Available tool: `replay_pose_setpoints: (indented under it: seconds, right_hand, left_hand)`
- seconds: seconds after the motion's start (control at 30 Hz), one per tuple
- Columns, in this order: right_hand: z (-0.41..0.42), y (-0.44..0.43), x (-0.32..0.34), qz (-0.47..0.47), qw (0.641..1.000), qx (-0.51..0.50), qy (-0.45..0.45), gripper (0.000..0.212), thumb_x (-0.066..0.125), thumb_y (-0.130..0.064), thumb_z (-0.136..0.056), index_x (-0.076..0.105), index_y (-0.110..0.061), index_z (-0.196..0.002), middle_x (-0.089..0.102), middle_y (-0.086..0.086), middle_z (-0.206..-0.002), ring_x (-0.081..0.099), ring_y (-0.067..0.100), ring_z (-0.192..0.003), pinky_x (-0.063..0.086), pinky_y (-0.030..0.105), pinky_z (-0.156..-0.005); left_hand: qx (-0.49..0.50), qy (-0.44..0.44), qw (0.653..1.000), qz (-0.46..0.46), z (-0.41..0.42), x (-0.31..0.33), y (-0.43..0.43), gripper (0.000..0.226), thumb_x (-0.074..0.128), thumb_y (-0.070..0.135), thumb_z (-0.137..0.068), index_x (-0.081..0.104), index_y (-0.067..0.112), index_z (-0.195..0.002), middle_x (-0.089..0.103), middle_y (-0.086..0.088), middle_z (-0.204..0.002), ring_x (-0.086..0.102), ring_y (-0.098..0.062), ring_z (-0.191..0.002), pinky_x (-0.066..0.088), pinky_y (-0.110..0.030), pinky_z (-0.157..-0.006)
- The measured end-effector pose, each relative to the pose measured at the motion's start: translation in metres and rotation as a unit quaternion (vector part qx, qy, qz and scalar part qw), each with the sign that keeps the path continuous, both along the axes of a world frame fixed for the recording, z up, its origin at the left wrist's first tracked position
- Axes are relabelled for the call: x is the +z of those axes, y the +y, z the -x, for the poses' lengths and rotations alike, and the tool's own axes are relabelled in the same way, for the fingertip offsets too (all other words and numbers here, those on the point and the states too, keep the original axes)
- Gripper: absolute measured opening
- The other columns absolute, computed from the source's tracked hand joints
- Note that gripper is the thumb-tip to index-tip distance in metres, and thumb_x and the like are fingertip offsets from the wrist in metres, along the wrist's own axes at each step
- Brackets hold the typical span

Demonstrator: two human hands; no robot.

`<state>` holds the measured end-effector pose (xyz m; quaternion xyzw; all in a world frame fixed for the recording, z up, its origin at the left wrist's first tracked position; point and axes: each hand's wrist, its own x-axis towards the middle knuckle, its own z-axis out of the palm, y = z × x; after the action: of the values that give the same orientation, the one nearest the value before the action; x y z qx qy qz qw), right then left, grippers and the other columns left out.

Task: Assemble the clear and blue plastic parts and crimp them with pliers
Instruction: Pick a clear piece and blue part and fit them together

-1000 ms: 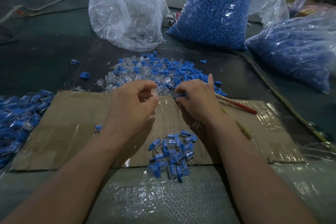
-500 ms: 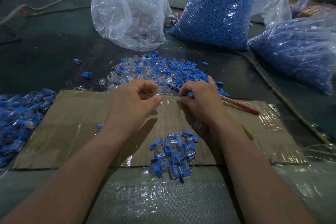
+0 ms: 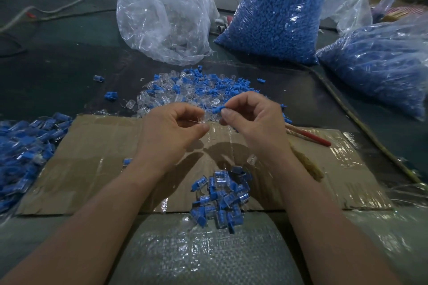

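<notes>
A single head-worn camera is covering this moment. It is looking forward and steeply down along both forearms, sitting close above the surface (image 3: 58, 58). The left hand (image 3: 171, 127) and right hand (image 3: 252, 122) are falling near frame centre; the blue bag (image 3: 273, 18) is standing at the far upper edge. The wide-angle lens is bowing the margins.

A factory workbench; bulk bags of blue parts (image 3: 275, 18); cardboard work mat (image 3: 97, 159).
</notes>
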<state>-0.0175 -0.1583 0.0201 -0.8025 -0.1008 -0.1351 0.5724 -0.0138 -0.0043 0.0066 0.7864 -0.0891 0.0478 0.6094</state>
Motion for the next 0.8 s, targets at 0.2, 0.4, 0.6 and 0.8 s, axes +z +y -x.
replay_pose_setpoints:
  seconds: [0.2,0.4,0.6,0.8]
  right_hand:
    - [-0.0004,0.0061,-0.0063,0.070,0.997,-0.005,-0.012,0.030,0.067,-0.005,-0.080,0.054,-0.031,-0.070,0.058,-0.009,-0.068,0.057,0.003,-0.063,0.051,0.015,-0.060]
    - [-0.0005,0.0055,-0.0082,0.137,0.990,-0.032,-0.029,0.025,0.068,-0.014,-0.079,0.054,-0.029,-0.065,0.056,-0.011,-0.061,0.051,0.000,-0.056,0.045,0.014,-0.053]
    - [0.0002,0.0034,-0.0088,0.171,0.985,0.021,0.024,0.024,0.067,-0.019,-0.082,0.052,-0.030,-0.068,0.053,-0.012,-0.062,0.049,-0.006,-0.057,0.040,0.010,-0.052]
    - [0.0010,0.0022,-0.0064,0.115,0.993,0.021,0.015,0.022,0.074,-0.018,-0.076,0.056,-0.032,-0.074,0.059,-0.010,-0.072,0.056,-0.003,-0.066,0.048,0.012,-0.061]
  left_hand:
    - [-0.006,-0.028,1.000,-0.011,0.0014,0.0012,-0.0011,0.029,0.075,0.010,-0.070,0.063,0.034,-0.080,0.067,0.011,-0.075,0.066,0.002,-0.067,0.049,-0.008,-0.058]
    - [-0.015,-0.065,0.997,-0.027,0.0048,0.0020,-0.0032,0.034,0.075,0.008,-0.070,0.061,0.038,-0.081,0.066,0.018,-0.076,0.065,0.006,-0.070,0.049,-0.006,-0.063]
    - [-0.021,-0.070,0.997,-0.041,0.0035,0.0011,-0.0021,0.036,0.071,0.004,-0.074,0.061,0.038,-0.081,0.062,0.022,-0.077,0.064,0.010,-0.075,0.049,-0.005,-0.065]
    - [-0.021,-0.027,0.999,0.000,0.0023,0.0016,-0.0001,0.035,0.071,0.001,-0.073,0.063,0.035,-0.076,0.067,0.021,-0.065,0.067,0.002,-0.069,0.053,-0.012,-0.062]
